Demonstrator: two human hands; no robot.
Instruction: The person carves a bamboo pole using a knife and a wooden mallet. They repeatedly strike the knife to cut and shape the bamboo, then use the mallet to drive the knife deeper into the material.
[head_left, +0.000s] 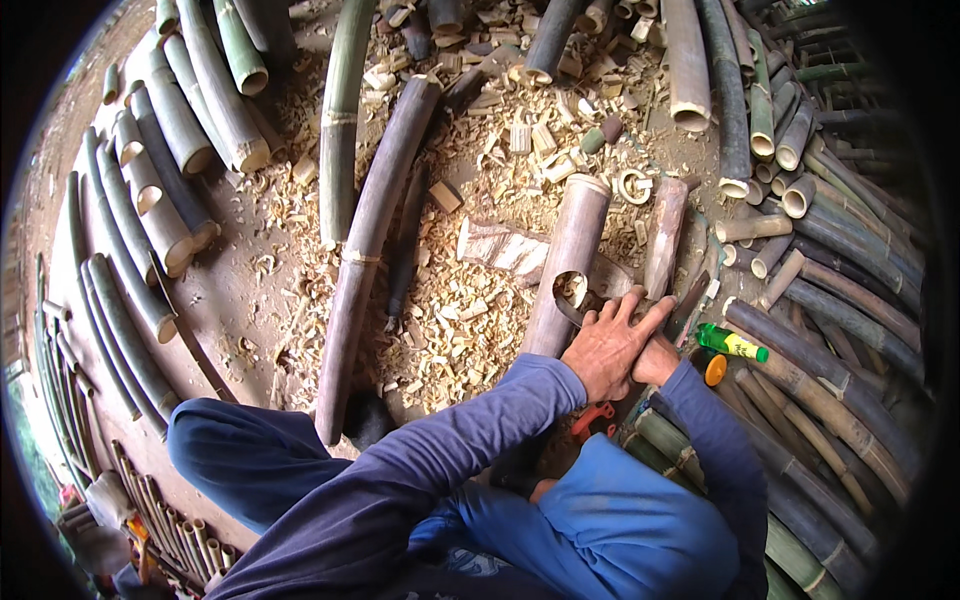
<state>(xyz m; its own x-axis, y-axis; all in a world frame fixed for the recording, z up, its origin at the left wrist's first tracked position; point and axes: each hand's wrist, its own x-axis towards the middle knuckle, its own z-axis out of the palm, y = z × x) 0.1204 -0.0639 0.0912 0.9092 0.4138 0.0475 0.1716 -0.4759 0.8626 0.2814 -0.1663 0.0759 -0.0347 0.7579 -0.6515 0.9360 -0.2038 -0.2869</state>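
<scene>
A thick brown bamboo section [578, 225] lies in front of me with a round hole cut in its wall. At the near edge of that hole shows a dark, curved, blade-like edge [567, 312]. My left hand [607, 348] lies beside the hole, its fingers stretched and spread, partly over my right hand. Closed and half hidden beneath it is my right hand [655, 361]; what it grips cannot be made out. A split log [505, 248] lies crosswise under the bamboo section, and a wooden block [664, 235] lies to its right.
Pale wood shavings [450, 350] cover the ground. A long bamboo pole [372, 235] lies left of my arms. More bamboo [840, 340] is stacked at right, with a green bottle [732, 342] and orange cap [715, 370]. A red-handled tool [592, 422] lies by my knee.
</scene>
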